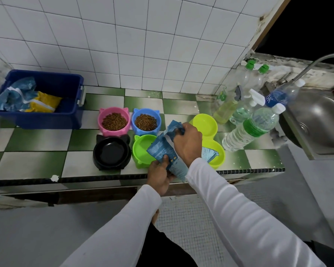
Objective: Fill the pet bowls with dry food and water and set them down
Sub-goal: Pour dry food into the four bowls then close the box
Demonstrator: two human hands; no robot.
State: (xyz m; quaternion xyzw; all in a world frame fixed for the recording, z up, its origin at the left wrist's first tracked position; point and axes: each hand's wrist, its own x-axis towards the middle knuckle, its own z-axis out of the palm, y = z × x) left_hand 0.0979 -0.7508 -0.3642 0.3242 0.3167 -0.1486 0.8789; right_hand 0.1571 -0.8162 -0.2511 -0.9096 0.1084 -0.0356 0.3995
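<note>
Both hands, left hand [161, 175] and right hand [188, 144], grip a crumpled blue food pouch [162, 149] over green bowl [143, 151].

The blue food pouch [163, 151] and right hand [188, 143] hide part of the green bowl [141, 151]; its contents perhaps nil.

A pink plastic cat-eared bowl [113, 124] and a blue plastic cat-eared bowl [146, 121] stand side by side on the green-and-white checked counter [37, 139], each filled with brown dry kibble. In front of them, a black cat-eared bowl [111, 153] and a green cat-eared bowl [142, 150] hold no kibble. A lime-green double bowl [206, 124] lies to the right. A crumpled blue food pouch [162, 149] is held above the green bowl. Clear plastic water bottles [253, 128] stand near the double bowl.
</note>
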